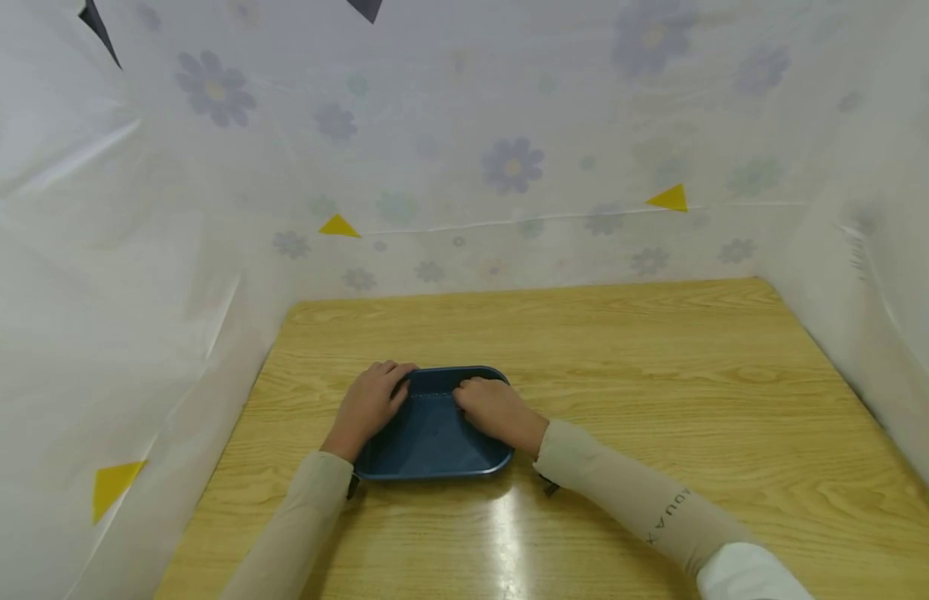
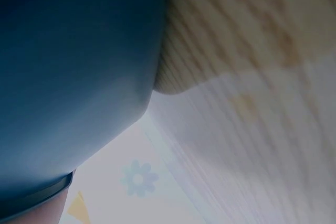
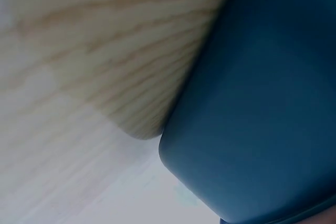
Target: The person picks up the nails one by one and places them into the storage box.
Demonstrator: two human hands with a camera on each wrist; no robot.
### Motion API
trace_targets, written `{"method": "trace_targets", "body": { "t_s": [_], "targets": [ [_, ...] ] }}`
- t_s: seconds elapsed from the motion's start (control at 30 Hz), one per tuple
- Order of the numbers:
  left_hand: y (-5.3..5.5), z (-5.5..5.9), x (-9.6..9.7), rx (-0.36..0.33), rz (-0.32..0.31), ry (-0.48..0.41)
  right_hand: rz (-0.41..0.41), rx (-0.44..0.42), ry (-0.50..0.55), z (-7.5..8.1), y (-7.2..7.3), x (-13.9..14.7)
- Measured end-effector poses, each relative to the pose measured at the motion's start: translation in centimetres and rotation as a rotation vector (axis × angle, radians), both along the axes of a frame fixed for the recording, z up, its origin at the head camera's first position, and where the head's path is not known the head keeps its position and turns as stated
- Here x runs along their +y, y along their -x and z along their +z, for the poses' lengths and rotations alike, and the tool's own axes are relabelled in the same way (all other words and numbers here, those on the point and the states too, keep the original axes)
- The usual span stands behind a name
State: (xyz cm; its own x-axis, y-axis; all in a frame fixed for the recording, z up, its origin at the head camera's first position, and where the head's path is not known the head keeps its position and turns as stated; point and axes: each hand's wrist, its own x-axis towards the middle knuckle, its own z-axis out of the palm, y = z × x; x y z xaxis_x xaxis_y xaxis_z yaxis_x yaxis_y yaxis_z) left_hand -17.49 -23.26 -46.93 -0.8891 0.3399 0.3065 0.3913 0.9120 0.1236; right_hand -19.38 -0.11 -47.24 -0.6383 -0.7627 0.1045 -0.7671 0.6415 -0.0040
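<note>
A dark blue rectangular tray (image 1: pixel 434 437) with rounded corners and raised walls sits on the wooden table, left of its middle. Nothing lies inside it. My left hand (image 1: pixel 370 404) grips its left rim near the far corner, the thumb on the inner side. Across from it, my right hand (image 1: pixel 501 412) holds the right rim, its fingers bent over into the tray. The left wrist view is largely taken up by the tray's outer wall (image 2: pixel 79 77), with a bit of skin at the rim. Much the same outer wall (image 3: pixel 257 103) fills the right wrist view.
The wood-grain table (image 1: pixel 659 375) stretches out to the right and behind the tray. White flower-printed sheeting (image 1: pixel 449 167) hangs along the back and both sides. Yellow triangles, one of them a marker (image 1: pixel 668 198) at the back right, are stuck on it.
</note>
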Motion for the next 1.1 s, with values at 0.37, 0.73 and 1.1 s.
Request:
{"method": "trace_targets", "body": {
  "t_s": [0.37, 0.73, 1.1],
  "targets": [
    [0.0, 0.0, 0.0, 0.005, -0.002, -0.014, -0.014, -0.014, -0.01, -0.2, 0.0, -0.1],
    [0.0, 0.1, 0.0, 0.004, -0.007, -0.009, -0.003, -0.066, 0.044, 0.0, 0.3, 0.0],
    [-0.1, 0.3, 0.1, -0.003, 0.004, -0.007, 0.045, -0.251, 0.323, 1.6, 0.6, 2.8]
  ]
}}
